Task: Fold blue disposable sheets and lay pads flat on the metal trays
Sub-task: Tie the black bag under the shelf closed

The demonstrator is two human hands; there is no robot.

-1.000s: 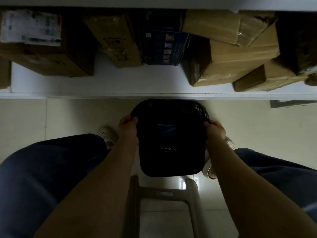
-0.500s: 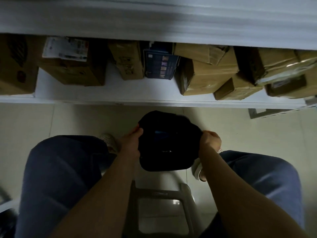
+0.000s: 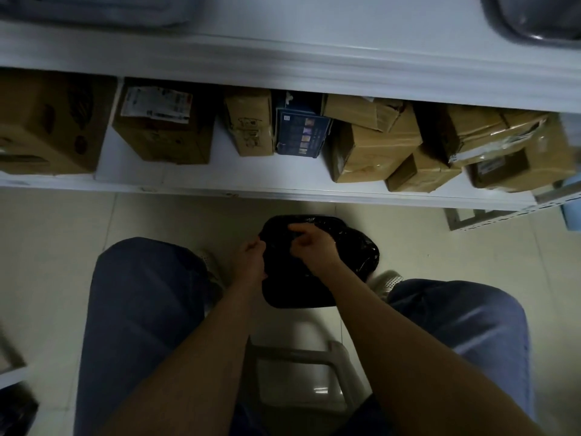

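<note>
A black bin lined with a shiny black plastic bag point(image 3: 352, 250) stands on the floor between my feet. My left hand point(image 3: 250, 258) grips the bag's left edge. My right hand point(image 3: 309, 243) has reached across the top and pinches the bag material near the left side. The bin's inside is hidden under my hands and the gathered bag. Metal trays point(image 3: 531, 23) sit on the top shelf, one at the upper right and another point(image 3: 94, 11) at the upper left. No blue sheet or pad shows.
A white shelf point(image 3: 283, 190) in front holds several cardboard boxes point(image 3: 160, 130) and a dark blue box point(image 3: 300, 133). I sit on a grey plastic stool point(image 3: 301, 366) with my knees spread. Pale floor tiles lie on both sides.
My right hand left the bin's right rim and crossed to the left, drawing the bag over the opening. My head tilted up, bringing the top shelf and trays into view.
</note>
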